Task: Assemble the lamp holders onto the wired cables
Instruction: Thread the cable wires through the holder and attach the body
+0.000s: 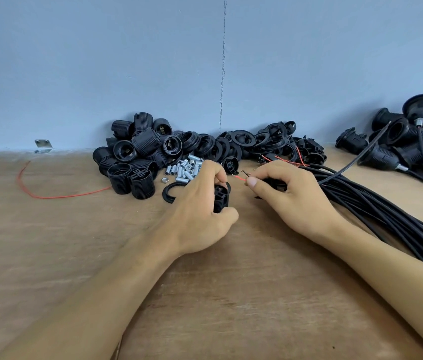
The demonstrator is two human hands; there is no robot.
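The left hand (197, 203) gripped 1 black lamp holder (220, 200); the right hand (293, 201) pinched a red wire (241, 178) just beside it, with the cable bundle (387, 211) farther right. Wiring looked underway; next, the bare tip probably needed careful aiming into a terminal.

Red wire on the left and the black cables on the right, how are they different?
The red wire is thin; the black cables are thicker. The red wire lies alone in a curve; the black cables lie bunched together, nearly straight. Both rest on the wooden table.
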